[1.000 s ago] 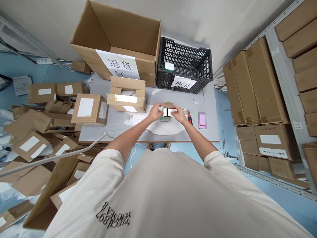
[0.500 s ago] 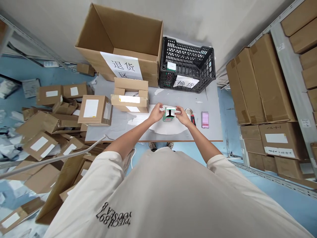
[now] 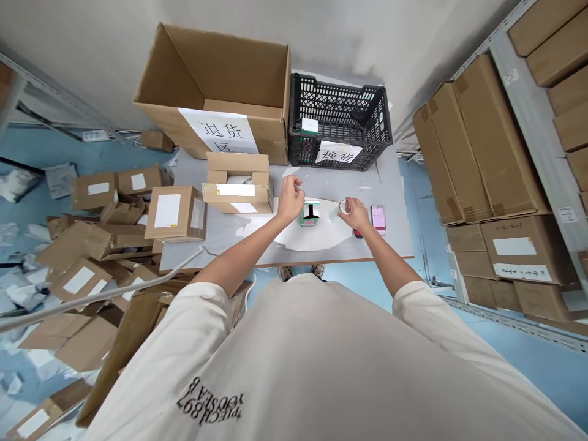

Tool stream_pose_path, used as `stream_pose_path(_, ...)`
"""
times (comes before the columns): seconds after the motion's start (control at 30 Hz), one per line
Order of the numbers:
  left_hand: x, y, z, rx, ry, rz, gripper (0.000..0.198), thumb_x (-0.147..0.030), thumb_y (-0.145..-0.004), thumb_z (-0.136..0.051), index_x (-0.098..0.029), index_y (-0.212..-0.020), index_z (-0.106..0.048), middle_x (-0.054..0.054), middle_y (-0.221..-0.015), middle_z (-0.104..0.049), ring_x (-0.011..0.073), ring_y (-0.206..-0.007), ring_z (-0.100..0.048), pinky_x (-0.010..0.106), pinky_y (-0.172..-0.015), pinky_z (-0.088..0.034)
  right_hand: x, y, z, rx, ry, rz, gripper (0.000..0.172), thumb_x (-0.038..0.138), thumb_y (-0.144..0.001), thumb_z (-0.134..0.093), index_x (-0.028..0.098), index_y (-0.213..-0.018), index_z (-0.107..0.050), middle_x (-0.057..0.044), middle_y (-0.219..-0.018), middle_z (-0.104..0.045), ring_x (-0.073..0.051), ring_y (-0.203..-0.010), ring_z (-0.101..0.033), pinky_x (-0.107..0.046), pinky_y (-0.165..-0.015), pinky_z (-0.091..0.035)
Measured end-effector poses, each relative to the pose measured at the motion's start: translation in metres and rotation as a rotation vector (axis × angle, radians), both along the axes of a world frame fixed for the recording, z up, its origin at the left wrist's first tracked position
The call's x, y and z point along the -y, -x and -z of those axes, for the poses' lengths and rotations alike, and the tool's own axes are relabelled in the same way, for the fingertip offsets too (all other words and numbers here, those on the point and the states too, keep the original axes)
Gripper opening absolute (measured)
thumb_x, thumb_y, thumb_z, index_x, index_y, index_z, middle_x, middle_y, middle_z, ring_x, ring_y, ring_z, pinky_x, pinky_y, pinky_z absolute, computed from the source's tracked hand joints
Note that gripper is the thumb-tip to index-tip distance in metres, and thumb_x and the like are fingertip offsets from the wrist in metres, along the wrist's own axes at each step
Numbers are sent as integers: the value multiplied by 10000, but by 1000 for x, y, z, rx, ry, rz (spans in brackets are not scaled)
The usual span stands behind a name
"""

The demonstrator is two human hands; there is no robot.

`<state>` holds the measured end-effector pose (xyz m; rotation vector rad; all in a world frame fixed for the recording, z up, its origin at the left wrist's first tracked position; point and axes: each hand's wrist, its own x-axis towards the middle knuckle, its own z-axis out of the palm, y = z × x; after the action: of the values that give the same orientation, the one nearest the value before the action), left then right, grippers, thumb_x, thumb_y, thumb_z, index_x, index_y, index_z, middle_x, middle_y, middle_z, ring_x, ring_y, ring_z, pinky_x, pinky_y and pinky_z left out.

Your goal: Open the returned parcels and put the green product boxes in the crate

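A small green box with a white and black top [image 3: 311, 212] stands on a white sheet [image 3: 294, 240] on the table. Just left of and above it hovers my left hand [image 3: 290, 201], its fingers loosely bent and slightly apart, with nothing visible in them. To the right of the box, my right hand [image 3: 355, 214] has its fingers closed round a roll of clear tape [image 3: 344, 207]. Under that hand, a red and black tool [image 3: 358, 233] is mostly hidden. A pink-screened phone [image 3: 379, 219] lies beside the right hand.
At the back stand a large open carton [image 3: 271, 131] and a black plastic crate [image 3: 353, 160] with a small box inside. Two smaller cartons, one open [image 3: 261, 199] and one closed [image 3: 184, 211], sit on the left. Cartons heap on the left floor; shelving [image 3: 505, 73] stands right.
My right hand has left the green box, moved right and taken hold of the tape roll. My left hand has come off the box and risen slightly.
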<state>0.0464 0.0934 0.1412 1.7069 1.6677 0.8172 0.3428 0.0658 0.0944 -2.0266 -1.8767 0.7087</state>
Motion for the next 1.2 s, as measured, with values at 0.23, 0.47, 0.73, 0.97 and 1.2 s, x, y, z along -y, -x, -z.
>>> stream_pose_path(0.23, 8, -43, -25, -1, -96, 307, 384, -113, -999, -568, -231, -1349, -672, 109, -1401, -691, 296, -1266, -692, 477, -1150, -550, 1, -14, -38, -70, -130, -84, 247, 421, -885, -772, 266, -1072, -728, -41, -942, -686, -286, -936, -649, -456, -970, -598)
stream_pose_path(0.47, 11, -77, -35, 35, 43, 485, 582, -485, -949, -895, -224, -1422, -679, 115, -1428, -739, 334, -1270, -721, 470, -1132, -586, -23, -26, -129, -300, -333, -108, 387, 555, -971, -748, 241, -1188, -808, -40, -1004, -782, -271, -943, -713, -488, -1007, -643)
stream_pose_path(0.73, -1, -76, -41, 247, 57, 296, 719, -650, -853, -956, -188, -1373, -771, 113, -1304, -695, 291, -1110, -735, 438, -1031, -624, -36, -19, -128, -718, -195, -91, 886, 924, -975, -658, 293, -1598, -692, -123, -1382, -814, -317, -1241, -770, -508, -1097, -653)
stream_pose_path(0.97, -6, -60, -35, 650, 156, 190, 828, -728, -768, -1002, -186, -1341, -753, 133, -1221, -817, 285, -1107, -749, 450, -1051, -610, -10, 4, -88, -951, 113, -200, 882, 913, -899, -767, 304, -1536, -756, -79, -1509, -799, -324, -1336, -751, -552, -1220, -600)
stream_pose_path(1.2, 0, -53, -33, 579, 137, 97, 650, -620, -863, -955, -205, -1343, -820, 126, -1278, -790, 294, -1087, -757, 459, -1029, -619, -7, 26, -75, -1039, 25, -124, 1001, 893, -834, -868, 257, -1589, -702, -113, -1359, -849, -342, -1285, -778, -525, -1185, -639)
